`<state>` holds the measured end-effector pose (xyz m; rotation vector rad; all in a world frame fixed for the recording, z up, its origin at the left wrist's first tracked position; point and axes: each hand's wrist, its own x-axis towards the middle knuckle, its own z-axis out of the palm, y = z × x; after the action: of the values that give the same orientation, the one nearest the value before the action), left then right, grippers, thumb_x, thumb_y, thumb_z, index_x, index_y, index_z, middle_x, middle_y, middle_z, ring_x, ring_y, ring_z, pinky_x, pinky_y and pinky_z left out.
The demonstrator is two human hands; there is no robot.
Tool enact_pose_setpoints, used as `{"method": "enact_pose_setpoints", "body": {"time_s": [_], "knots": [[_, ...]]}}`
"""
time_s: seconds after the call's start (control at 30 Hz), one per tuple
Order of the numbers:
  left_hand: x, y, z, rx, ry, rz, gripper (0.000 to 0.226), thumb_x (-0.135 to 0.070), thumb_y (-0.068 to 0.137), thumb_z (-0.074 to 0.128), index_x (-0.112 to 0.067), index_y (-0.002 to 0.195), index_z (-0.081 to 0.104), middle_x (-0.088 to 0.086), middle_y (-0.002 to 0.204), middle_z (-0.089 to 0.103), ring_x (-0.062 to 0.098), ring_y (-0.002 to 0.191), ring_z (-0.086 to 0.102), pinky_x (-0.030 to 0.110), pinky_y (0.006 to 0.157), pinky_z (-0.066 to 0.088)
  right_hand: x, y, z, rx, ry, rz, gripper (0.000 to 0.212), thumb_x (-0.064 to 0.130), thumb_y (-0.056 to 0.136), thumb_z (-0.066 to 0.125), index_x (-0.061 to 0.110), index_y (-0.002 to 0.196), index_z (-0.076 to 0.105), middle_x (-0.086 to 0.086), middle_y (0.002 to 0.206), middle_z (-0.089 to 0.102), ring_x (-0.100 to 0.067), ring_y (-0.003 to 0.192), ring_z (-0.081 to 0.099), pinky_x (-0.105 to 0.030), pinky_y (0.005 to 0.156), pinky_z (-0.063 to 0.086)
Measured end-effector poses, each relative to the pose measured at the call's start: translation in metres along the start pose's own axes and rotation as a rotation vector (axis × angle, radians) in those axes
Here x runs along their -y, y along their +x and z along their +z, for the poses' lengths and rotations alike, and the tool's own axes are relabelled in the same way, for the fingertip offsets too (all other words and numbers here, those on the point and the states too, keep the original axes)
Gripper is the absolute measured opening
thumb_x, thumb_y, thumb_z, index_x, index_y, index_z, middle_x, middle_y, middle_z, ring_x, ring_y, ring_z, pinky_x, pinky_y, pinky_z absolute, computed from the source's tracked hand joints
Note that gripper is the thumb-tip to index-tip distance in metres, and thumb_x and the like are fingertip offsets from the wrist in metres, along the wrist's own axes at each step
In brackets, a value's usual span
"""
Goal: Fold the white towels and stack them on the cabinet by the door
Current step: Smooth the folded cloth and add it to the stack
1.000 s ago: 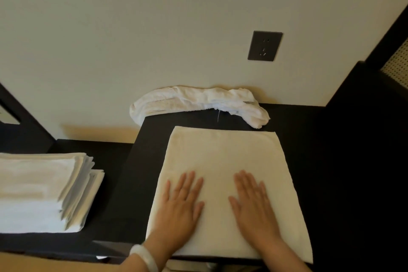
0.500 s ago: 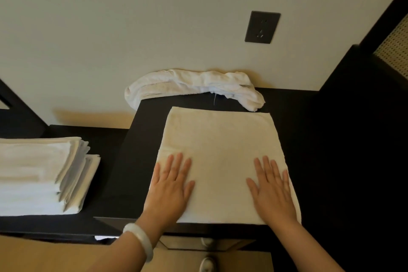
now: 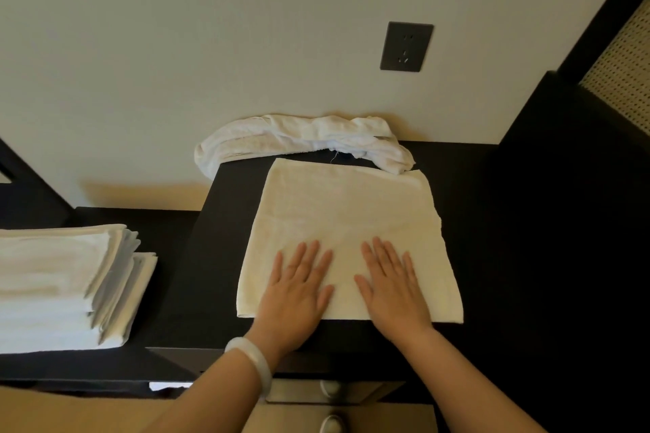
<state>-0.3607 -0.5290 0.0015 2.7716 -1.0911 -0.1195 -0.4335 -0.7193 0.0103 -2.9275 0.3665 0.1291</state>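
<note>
A folded white towel [image 3: 346,214] lies flat on the black cabinet top [image 3: 225,257]. My left hand [image 3: 299,288] and my right hand [image 3: 390,286] press flat on its near half, side by side, fingers straight and pointing away from me. A crumpled white towel [image 3: 299,137] lies along the wall at the back of the cabinet, touching the flat towel's far right corner. A stack of folded white towels [image 3: 59,288] sits on the lower black surface to the left.
A dark wall socket [image 3: 406,46] is on the cream wall above the cabinet. A tall black panel [image 3: 569,221] rises on the right. A white bracelet [image 3: 251,364] circles my left wrist. Shoes show on the floor below.
Both hands have slid back together to the middle of the towel after spreading out to its sides half a second ago. The towel's surface shows faint creases now.
</note>
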Motion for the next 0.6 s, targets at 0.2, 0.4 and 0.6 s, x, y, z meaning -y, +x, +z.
{"method": "enact_pose_setpoints", "body": {"time_s": [0.2, 0.4, 0.6], "knots": [[0.060, -0.038, -0.021, 0.085, -0.136, 0.189, 0.073, -0.077, 0.091, 0.015, -0.044, 0.154, -0.003, -0.019, 0.161, -0.018, 0.001, 0.147, -0.021, 0.030, 0.120, -0.016, -0.064, -0.020, -0.020, 0.166, 0.277, -0.163, 0.062, 0.056, 0.097, 0.045, 0.049, 0.149, 0.012, 0.027, 0.157, -0.010, 0.013, 0.142, -0.018, -0.027, 0.123, -0.009], [0.087, -0.059, -0.020, -0.047, -0.518, 0.084, 0.063, -0.081, 0.081, 0.040, -0.053, 0.137, 0.044, -0.039, 0.152, 0.021, -0.008, 0.146, 0.011, 0.037, 0.121, 0.010, -0.072, -0.040, -0.031, 0.186, 0.431, -0.193, 0.066, 0.039, 0.085, 0.073, 0.054, 0.137, 0.036, 0.043, 0.144, 0.001, 0.037, 0.123, -0.016, 0.002, 0.103, -0.015], [0.083, -0.063, -0.019, -0.188, -0.572, 0.016, 0.032, -0.048, 0.078, 0.063, -0.051, 0.110, 0.063, -0.035, 0.133, 0.048, -0.016, 0.131, 0.036, 0.036, 0.117, 0.029, -0.077, -0.062, -0.025, -0.003, 0.558, 0.009, 0.046, 0.022, 0.086, 0.072, 0.053, 0.118, 0.058, 0.041, 0.139, 0.032, 0.012, 0.139, 0.019, -0.018, 0.116, 0.014]]}}
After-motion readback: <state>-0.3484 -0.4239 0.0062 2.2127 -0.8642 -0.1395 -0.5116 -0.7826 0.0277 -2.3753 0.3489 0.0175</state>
